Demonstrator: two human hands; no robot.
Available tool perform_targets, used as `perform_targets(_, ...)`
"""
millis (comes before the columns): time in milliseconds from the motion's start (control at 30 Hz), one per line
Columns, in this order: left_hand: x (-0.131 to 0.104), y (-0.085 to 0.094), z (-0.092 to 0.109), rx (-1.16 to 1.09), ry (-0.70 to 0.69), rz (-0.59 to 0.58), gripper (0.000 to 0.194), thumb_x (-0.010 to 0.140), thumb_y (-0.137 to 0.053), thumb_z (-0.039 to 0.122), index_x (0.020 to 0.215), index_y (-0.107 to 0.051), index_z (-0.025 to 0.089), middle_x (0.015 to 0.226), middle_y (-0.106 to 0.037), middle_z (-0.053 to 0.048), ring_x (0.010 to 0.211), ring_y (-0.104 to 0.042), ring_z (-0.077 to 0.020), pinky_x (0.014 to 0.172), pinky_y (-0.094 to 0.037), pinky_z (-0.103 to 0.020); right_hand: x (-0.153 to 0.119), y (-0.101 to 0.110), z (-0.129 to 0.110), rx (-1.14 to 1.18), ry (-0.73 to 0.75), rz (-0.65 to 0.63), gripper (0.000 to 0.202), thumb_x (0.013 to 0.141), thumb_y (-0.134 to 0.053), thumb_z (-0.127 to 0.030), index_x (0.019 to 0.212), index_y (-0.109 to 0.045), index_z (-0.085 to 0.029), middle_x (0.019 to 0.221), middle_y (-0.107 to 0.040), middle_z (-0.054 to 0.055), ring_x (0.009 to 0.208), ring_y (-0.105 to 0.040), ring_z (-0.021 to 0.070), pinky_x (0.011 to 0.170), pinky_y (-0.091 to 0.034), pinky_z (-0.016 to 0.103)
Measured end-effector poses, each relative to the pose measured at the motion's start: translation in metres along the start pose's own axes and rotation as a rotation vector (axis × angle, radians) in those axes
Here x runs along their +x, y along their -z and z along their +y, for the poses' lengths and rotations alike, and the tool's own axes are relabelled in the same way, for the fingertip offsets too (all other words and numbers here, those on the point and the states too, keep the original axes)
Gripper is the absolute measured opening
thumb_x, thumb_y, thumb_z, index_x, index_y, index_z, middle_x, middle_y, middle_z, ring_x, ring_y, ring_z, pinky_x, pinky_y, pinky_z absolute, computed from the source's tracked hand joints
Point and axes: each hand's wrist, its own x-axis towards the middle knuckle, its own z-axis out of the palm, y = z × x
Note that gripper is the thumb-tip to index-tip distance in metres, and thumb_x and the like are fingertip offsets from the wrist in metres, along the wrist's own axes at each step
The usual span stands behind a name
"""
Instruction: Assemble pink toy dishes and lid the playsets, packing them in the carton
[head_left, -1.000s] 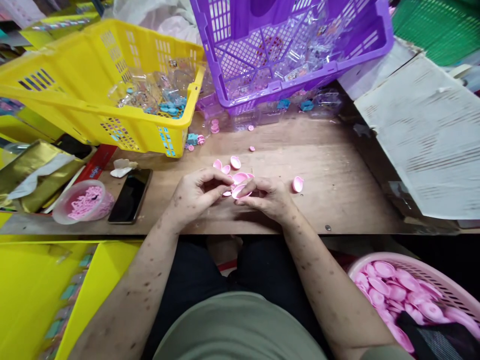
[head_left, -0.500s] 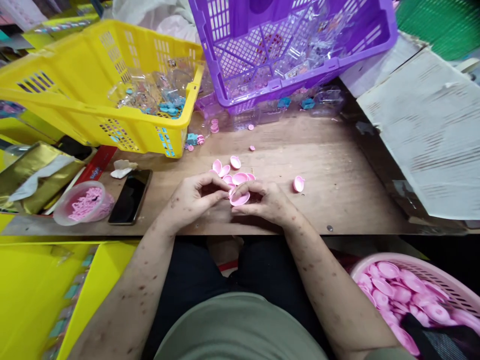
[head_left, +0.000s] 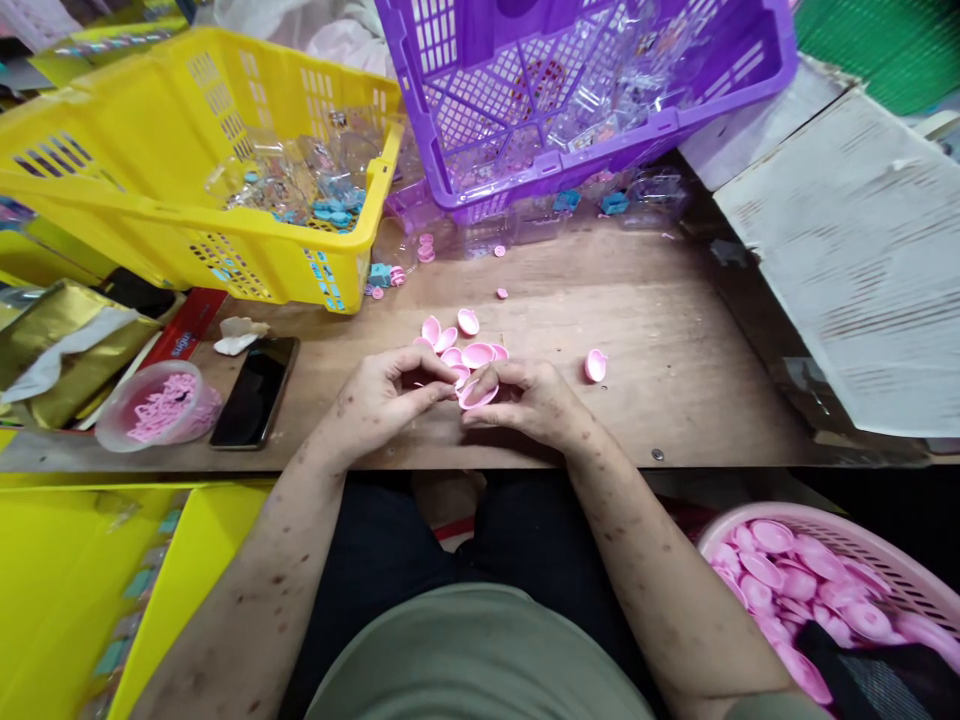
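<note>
My right hand (head_left: 529,402) pinches a small pink oval plastic shell (head_left: 480,396) between thumb and fingers, its hollow side showing. At the shell's left edge, my left hand (head_left: 394,392) is closed with thumb and forefinger together on a thin pink plastic piece, mostly hidden by the fingers. Just beyond my fingertips lies a loose cluster of similar pink shells (head_left: 478,355). Another single shell (head_left: 595,366) rests on the wooden table to the right of my right hand.
A tub of thin pink pieces (head_left: 196,412) and a phone (head_left: 255,395) lie at left. Yellow (head_left: 277,235) and purple (head_left: 555,170) crates hold clear plastic parts at the back. Cardboard (head_left: 847,260) borders the right; a pink basket (head_left: 911,590) of pink parts stands below.
Both hands stay nearly in place at the shell. A thin end of the piece now shows between my left fingers. The view has shifted slightly.
</note>
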Motion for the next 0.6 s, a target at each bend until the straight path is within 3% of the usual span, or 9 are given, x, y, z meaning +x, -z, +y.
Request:
perform_targets(233,-0.002,-0.004,-0.004,-0.076,-0.004,-0.008,0.02,0.093,-0.091,0.039,0.096,-0.088,0.019,0.096,-0.086,-0.008,0.089,-0.08,-0.0222,0.085,-0.065,-0.032,0.001,-0.001,-0.003,0.058,0.123,0.034,0.035,0.083,-0.103,-0.054,0.081,-0.082,-0.025,0.095,-0.087,0.005,0.095,-0.085,0.025,0.096,-0.071,0.042)
perform_targets(400,-0.002,-0.017,-0.015,-0.146,0.0,0.021,0.023,0.091,-0.094,0.039,0.095,-0.086,0.019,0.097,-0.086,-0.008,0.089,-0.079,-0.021,0.086,-0.063,-0.031,0.0,-0.003,-0.001,0.071,0.064,0.031,0.04,0.083,-0.101,-0.06,0.082,-0.082,-0.025,0.092,-0.086,0.005,0.089,-0.083,0.0243,0.086,-0.071,0.039)
perform_targets(500,-0.007,-0.018,-0.015,-0.108,-0.026,0.052,0.017,0.093,-0.089,0.035,0.099,-0.084,0.02,0.1,-0.085,-0.007,0.094,-0.079,-0.0212,0.089,-0.063,-0.031,0.0,-0.002,0.001,0.034,-0.015,0.034,0.047,0.079,-0.103,-0.064,0.095,-0.083,-0.024,0.096,-0.084,0.005,0.085,-0.081,0.0226,0.077,-0.07,0.035)
perform_targets(600,-0.023,0.0,-0.008,0.006,-0.017,0.101,0.017,0.098,-0.082,0.035,0.106,-0.082,0.02,0.105,-0.085,-0.007,0.098,-0.079,-0.0219,0.091,-0.063,-0.032,0.0,0.0,0.003,0.096,-0.029,0.061,0.063,0.08,-0.103,-0.064,0.123,-0.078,-0.025,0.105,-0.084,0.006,0.08,-0.081,0.021,0.065,-0.068,0.031)
